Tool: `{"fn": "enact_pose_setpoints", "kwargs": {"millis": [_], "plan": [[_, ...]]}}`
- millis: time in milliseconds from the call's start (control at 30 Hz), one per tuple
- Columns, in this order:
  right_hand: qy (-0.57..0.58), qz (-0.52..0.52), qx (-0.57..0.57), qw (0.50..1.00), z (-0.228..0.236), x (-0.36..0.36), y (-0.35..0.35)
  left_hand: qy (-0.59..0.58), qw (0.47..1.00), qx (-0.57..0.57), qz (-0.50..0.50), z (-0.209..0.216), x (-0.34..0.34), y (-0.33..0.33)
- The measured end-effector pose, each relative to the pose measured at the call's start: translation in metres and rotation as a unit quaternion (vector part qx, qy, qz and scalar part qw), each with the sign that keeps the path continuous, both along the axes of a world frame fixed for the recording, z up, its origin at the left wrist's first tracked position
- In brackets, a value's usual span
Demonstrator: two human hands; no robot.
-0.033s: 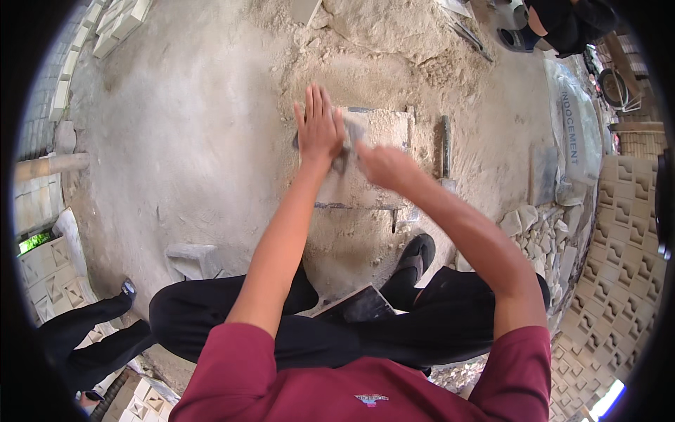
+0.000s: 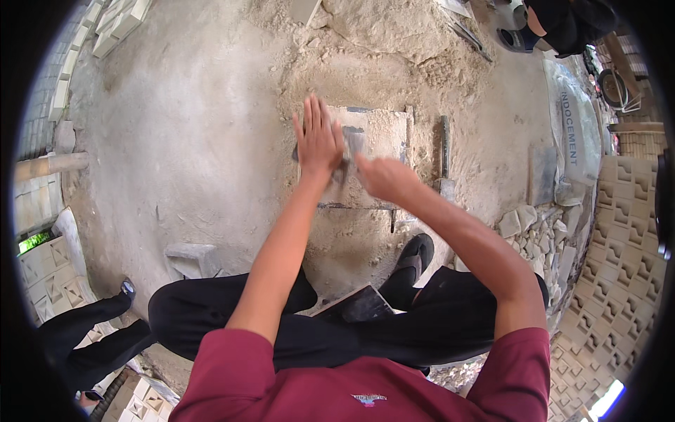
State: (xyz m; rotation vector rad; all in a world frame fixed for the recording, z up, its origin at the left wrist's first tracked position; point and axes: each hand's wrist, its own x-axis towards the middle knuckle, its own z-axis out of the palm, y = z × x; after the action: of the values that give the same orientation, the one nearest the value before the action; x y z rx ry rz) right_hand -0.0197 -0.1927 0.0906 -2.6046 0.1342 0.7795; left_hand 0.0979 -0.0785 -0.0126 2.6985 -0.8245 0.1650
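Floor (image 2: 183, 141): bare, dusty, pale grey-brown. Along its right edge, a big stack of patterned blocks (image 2: 608, 253). Far edge, right of middle: a heap (image 2: 394, 32) of sandy material, spilling toward the near side. Far right corner: a translucent sack (image 2: 578, 126) lying flat; nearer along that side, rubble (image 2: 538, 239), angular and pale. Middle of floor, before the seated person: a rectangular frame (image 2: 362, 206), dark rim showing in patches, loaded with pale, crumbly fill (image 2: 387, 125). Left of the person's knees, a grey block (image 2: 190, 257). Just beyond the frame's right edge, a dark bar (image 2: 445, 144) lying roughly parallel to it. Left hand (image 2: 320, 144) by the frame's left edge: flat, fingers stretched toward the far edge and slightly spread, not curled round anything. A dark piece (image 2: 340, 173) shows beside its heel, low on the frame's left part; whether the palm presses on it, cannot tell. Right hand (image 2: 385, 176) over the frame's middle: closed in a fist round the grip end of a tool (image 2: 357, 142). Tool's grey, flat end, blurred, lies just right of the left hand; exact kind unclear.
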Motion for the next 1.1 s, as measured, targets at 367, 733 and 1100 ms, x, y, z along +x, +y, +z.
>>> {"fn": "enact_pose_setpoints", "kwargs": {"millis": [367, 733, 1100], "plan": [[-0.026, 0.003, -0.067, 0.997, -0.004, -0.048, -0.055, 0.077, 0.997, 0.007, 0.01, 0.016, -0.045, -0.058], [0.037, -0.028, -0.009, 0.999, -0.005, -0.146, -0.045, 0.065, 0.995, 0.008, -0.08, -0.001, -0.135, -0.056], [-0.081, -0.086, 0.024, 0.993, 0.009, -0.041, -0.07, -0.008, 0.995, -0.015, -0.1, 0.01, -0.014, -0.105]]}}
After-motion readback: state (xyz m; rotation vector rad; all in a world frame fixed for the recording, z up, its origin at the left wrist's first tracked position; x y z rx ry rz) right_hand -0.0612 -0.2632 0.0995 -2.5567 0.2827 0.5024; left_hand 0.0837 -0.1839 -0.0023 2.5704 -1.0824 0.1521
